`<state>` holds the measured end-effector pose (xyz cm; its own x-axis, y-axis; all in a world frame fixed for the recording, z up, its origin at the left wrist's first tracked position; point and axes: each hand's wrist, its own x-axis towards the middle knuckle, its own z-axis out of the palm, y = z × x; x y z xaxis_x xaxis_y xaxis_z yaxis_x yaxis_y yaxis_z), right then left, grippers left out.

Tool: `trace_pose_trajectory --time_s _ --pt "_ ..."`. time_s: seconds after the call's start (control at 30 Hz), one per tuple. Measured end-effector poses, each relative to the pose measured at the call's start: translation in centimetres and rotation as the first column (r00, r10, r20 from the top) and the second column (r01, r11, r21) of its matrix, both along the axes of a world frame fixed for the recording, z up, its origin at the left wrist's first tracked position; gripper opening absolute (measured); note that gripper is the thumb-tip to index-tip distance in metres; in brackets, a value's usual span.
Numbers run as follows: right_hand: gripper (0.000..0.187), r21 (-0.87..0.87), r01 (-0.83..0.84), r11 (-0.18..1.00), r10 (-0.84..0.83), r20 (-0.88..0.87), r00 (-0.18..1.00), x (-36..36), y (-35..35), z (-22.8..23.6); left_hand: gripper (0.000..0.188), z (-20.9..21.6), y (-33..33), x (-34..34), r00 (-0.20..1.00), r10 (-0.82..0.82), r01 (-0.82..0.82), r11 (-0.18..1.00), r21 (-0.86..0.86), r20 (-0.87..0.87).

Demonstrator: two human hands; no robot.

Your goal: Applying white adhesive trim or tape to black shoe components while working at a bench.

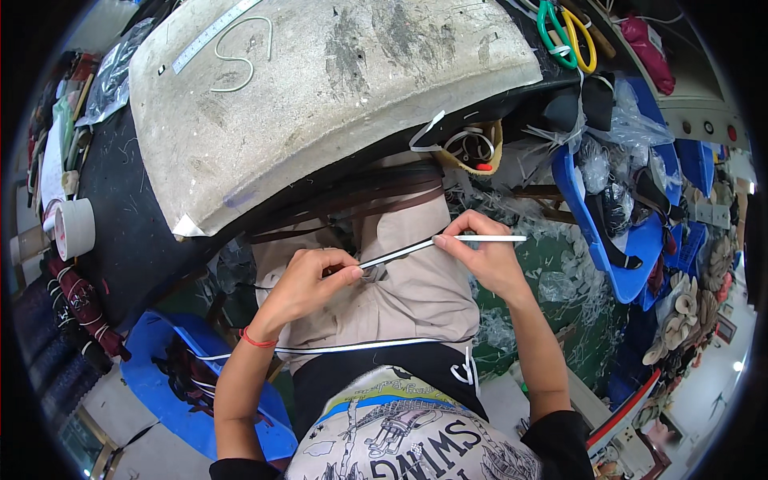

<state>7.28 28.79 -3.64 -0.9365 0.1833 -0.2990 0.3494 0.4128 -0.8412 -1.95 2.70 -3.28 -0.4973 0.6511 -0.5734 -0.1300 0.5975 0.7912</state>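
Over my lap, a narrow black-and-white strip point(400, 253) is stretched between my two hands. My left hand point(308, 284) pinches it at its lower left end, thumb against fingers. Up and to the right, my right hand point(484, 254) is closed on the strip as well, with a white length sticking out past its fingers. A second white-edged strip point(376, 346) runs across my waist from the blue bin at the left. Dark brown strips point(400, 205) lie over my thighs near the table edge. Whether the strips join is hidden.
Ahead, a worn stone slab point(320, 96) bears a ruler point(214, 36) and a curved white cord point(232, 58). Green-handled scissors point(552, 34) and yellow-handled scissors point(579, 40) are at its right. A tape roll point(76, 230) stands left. Blue bins point(152, 376) flank me; plastic scraps point(560, 280) litter the floor.
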Motion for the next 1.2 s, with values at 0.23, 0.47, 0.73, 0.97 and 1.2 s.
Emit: trace_pose_trajectory --time_s 0.23,0.47,0.73,0.97,1.2 --pt "0.017 0.107 0.037 0.994 -0.023 -0.129 0.991 0.2 -0.8 -0.4 0.027 -0.1 1.6 -0.2 0.994 -0.109 0.11 0.991 0.072 -0.019" --pt "0.017 0.08 0.02 0.997 -0.014 -0.075 0.997 0.0 -0.5 -0.1 0.027 -0.4 5.0 -0.1 0.997 0.007 -0.015 0.995 0.099 0.081" --pt "0.023 0.113 -0.029 0.993 0.036 -0.063 0.997 -0.2 -0.3 -0.5 0.022 -0.9 5.0 -0.3 0.992 -0.061 0.034 0.973 0.228 0.113" --pt "0.031 0.613 -0.042 0.789 0.21 -0.205 0.956 -0.4 1.8 1.2 0.023 0.6 4.7 -0.6 1.0 -0.005 0.006 0.999 0.043 -0.02" --pt "0.022 -0.474 0.073 0.877 -0.042 0.076 0.996 0.5 2.2 -1.1 0.022 1.3 2.4 -1.3 1.0 -0.012 0.012 1.0 -0.003 0.016"
